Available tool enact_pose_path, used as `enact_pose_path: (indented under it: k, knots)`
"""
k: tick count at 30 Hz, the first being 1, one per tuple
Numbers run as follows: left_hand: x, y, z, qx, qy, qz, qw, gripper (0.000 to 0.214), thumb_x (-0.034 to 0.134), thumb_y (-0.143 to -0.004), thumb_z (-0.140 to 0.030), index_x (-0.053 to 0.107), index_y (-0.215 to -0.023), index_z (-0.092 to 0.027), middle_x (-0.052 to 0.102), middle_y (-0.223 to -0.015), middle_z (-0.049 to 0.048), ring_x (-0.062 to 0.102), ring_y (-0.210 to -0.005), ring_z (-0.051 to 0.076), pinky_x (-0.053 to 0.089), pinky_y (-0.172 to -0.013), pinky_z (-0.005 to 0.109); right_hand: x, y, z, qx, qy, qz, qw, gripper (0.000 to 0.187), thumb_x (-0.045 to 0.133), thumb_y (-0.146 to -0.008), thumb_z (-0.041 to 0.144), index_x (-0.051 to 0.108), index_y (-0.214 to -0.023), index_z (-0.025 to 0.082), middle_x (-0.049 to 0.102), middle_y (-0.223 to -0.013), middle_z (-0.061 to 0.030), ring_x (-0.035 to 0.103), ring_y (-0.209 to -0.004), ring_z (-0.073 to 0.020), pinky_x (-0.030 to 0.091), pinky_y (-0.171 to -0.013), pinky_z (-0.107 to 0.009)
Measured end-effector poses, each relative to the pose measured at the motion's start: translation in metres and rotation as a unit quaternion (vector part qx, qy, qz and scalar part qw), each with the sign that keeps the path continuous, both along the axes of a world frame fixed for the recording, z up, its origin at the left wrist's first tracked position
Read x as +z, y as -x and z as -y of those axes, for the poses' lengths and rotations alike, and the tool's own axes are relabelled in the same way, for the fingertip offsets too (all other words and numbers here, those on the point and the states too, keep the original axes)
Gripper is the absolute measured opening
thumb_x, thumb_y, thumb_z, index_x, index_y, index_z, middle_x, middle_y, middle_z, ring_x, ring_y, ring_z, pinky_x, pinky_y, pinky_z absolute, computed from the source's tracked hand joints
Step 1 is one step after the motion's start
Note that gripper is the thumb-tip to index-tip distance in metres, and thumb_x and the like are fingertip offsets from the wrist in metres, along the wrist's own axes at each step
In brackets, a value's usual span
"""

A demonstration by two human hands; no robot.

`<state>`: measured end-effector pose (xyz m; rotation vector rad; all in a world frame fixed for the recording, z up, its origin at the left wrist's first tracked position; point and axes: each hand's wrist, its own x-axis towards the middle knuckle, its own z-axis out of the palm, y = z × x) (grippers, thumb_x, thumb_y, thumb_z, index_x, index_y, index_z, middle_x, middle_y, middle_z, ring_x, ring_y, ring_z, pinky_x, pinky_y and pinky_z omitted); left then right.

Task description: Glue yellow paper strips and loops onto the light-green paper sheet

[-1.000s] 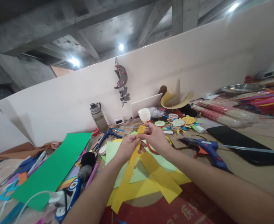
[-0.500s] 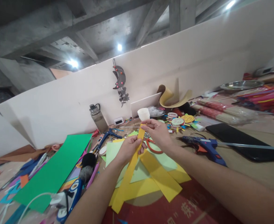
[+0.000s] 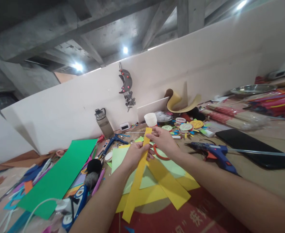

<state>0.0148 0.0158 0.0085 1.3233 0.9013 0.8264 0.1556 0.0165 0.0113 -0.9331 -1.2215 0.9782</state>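
A long yellow paper strip (image 3: 137, 186) slants up from the near side of the table. My left hand (image 3: 137, 154) pinches it between thumb and fingers partway up. My right hand (image 3: 163, 139) grips the same strip close to its top end, thumb and fingertips closed on the edge. Beneath lies a second, wider yellow strip (image 3: 169, 186), over light green paper (image 3: 119, 158) and more yellow paper (image 3: 144, 201). Just behind my right hand, an orange-red curved handle (image 3: 158, 153) shows in part; what it belongs to is hidden.
A blue glue gun (image 3: 220, 155) and a black slab (image 3: 251, 147) lie at right. Green card (image 3: 62, 174) and a blue tool (image 3: 113, 142) are at left. A water bottle (image 3: 104, 124), white cup (image 3: 150, 119) and decorated discs (image 3: 186, 127) stand farther back by the white partition (image 3: 89, 106).
The fingers of my right hand have shifted slightly on the strip, whose top end now shows more fully. The whole view has moved a little; my left hand keeps its hold.
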Motion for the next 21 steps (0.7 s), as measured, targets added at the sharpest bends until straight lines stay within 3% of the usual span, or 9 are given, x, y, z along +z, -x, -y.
enact_pose_path:
  k: [3,6,10,17,21]
  knots:
    - [-0.003,0.0,-0.002,0.016,-0.015,-0.018,1.0,0.033,0.069,-0.069,-0.043,0.06,-0.076,-0.013,0.066,-0.062,0.0041,0.057,-0.048,0.011,0.039,-0.045,0.021,-0.003,0.001,-0.002,0.035,0.012,0.006,0.999,0.022,0.067,-0.07,0.033,0.061,-0.084,0.018,0.067,-0.066,-0.0002,0.059,-0.056,-0.0141,0.044,-0.051,-0.025]
    - [-0.004,-0.001,-0.001,0.013,-0.036,-0.032,0.999,0.03,0.067,-0.071,-0.043,0.061,-0.076,-0.014,0.067,-0.063,0.0043,0.057,-0.048,0.01,0.037,-0.044,0.02,-0.007,0.001,-0.004,0.057,0.022,0.015,0.998,0.024,0.07,-0.067,0.039,0.062,-0.072,0.017,0.065,-0.06,0.0001,0.056,-0.052,-0.0132,0.042,-0.048,-0.024]
    - [-0.002,-0.004,0.002,0.016,-0.054,-0.044,0.997,0.029,0.066,-0.071,-0.042,0.062,-0.074,-0.013,0.066,-0.062,0.0045,0.055,-0.046,0.01,0.035,-0.043,0.021,-0.01,-0.002,-0.009,0.038,0.039,0.007,0.999,0.038,0.064,-0.07,0.051,0.059,-0.055,0.016,0.057,-0.048,-0.0002,0.048,-0.043,-0.0113,0.038,-0.043,-0.024]
    - [-0.001,-0.005,0.003,0.005,-0.059,-0.068,0.996,0.025,0.064,-0.072,-0.038,0.061,-0.066,-0.014,0.064,-0.06,0.0036,0.05,-0.043,0.008,0.032,-0.043,0.021,-0.005,-0.009,-0.014,0.015,0.038,-0.055,0.998,0.038,0.066,-0.068,0.053,0.065,-0.064,0.016,0.063,-0.061,-0.0024,0.056,-0.055,-0.0138,0.047,-0.056,-0.027]
    - [-0.002,-0.005,0.003,-0.002,-0.047,-0.067,0.997,0.026,0.065,-0.072,-0.039,0.063,-0.066,-0.014,0.061,-0.056,0.002,0.044,-0.04,0.006,0.03,-0.043,0.021,-0.006,-0.01,-0.013,-0.03,0.029,-0.032,0.999,0.043,0.063,-0.069,0.058,0.059,-0.057,0.017,0.055,-0.051,0.0002,0.048,-0.047,-0.0116,0.039,-0.046,-0.025]
